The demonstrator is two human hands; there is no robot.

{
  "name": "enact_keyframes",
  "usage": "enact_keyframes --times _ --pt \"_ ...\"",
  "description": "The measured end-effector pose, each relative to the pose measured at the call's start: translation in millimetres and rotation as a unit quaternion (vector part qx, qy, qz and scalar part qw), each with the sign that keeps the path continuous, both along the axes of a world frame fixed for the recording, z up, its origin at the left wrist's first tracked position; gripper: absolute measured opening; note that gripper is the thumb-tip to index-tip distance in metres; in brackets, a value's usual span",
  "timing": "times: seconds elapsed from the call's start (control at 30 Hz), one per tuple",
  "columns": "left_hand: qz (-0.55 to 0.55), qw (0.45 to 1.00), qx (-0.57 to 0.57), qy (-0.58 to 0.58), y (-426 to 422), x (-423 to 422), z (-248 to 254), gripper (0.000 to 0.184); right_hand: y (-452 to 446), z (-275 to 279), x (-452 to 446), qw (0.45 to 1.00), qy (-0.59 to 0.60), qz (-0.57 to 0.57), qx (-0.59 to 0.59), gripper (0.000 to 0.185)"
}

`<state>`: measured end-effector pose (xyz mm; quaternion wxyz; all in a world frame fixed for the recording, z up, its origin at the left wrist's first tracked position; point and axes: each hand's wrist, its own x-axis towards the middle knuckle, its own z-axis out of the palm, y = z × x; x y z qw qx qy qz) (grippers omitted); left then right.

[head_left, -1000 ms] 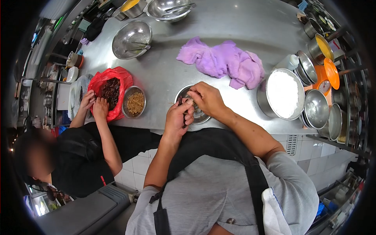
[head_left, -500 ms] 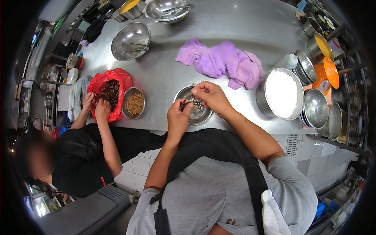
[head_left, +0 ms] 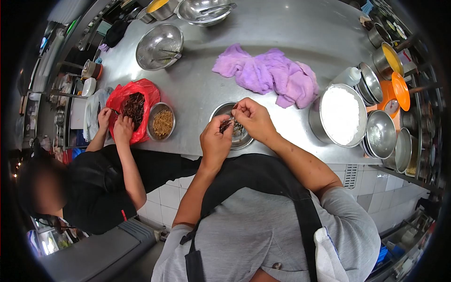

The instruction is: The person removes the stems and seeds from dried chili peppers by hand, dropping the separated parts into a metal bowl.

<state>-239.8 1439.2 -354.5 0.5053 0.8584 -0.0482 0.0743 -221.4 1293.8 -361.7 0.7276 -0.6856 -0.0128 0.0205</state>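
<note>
Over a small steel bowl [head_left: 220, 112], both my hands are close together, thumbs near each other. My left hand [head_left: 216, 143] is closed around a few dark red, shrivelled pieces that look like dried chilies [head_left: 225, 125]. My right hand [head_left: 256, 121] pinches what looks like another dark red chili, though the fingertips hide most of it. Small pale and dark bits show inside the bowl below. To the left, a red plastic bag [head_left: 152, 92] holds a heap of the same dark red pieces [head_left: 134, 109].
A co-worker's hands [head_left: 124, 129] work at the red bag. Beside it stands a bowl of yellowish-brown bits [head_left: 162, 124]. A purple cloth [head_left: 268, 73] lies ahead, with a colander [head_left: 157, 40] farther left. A pot of white powder [head_left: 340, 115] and stacked steel bowls [head_left: 380, 134] stand right.
My right hand has come down and left, meeting the left hand's fingertips over the bowl. The co-worker's hands have shifted slightly. The whole view has tilted a little.
</note>
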Motion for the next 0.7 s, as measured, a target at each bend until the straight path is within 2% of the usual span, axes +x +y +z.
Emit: enact_keyframes --times 0.2,0.43,0.5,0.53,0.57,0.6,0.63,0.7 --pt "-0.034 0.987 0.123 -0.100 3 0 6 0.023 5 -2 -2 0.999 0.017 0.006 0.031 0.006" --pt "-0.058 0.980 0.147 -0.122 4 0 11 0.024 5 -5 -2 1.000 0.008 -0.013 -0.013 0.007" --pt "-0.112 0.989 0.084 -0.055 4 -1 11 0.020 0 -6 2 0.989 0.102 0.040 0.098 0.008" --pt "-0.114 0.989 0.082 -0.054 4 -1 9 0.020 -5 -7 4 0.989 0.103 0.038 0.097 0.008" --pt "-0.135 0.991 -0.010 -0.005 5 -2 6 0.017 -13 -9 7 0.951 0.209 0.109 0.198 0.008" --pt "-0.154 0.982 -0.101 0.043 4 -2 8 0.015 -17 -10 9 0.887 0.308 0.177 0.295 0.009" --pt "-0.156 0.982 -0.101 0.043 3 -3 11 0.015 -16 -14 9 0.879 0.334 0.162 0.299 0.009" --pt "-0.190 0.961 -0.163 0.117 0 -8 18 0.011 -11 -20 7 0.882 0.324 0.132 0.316 0.008"
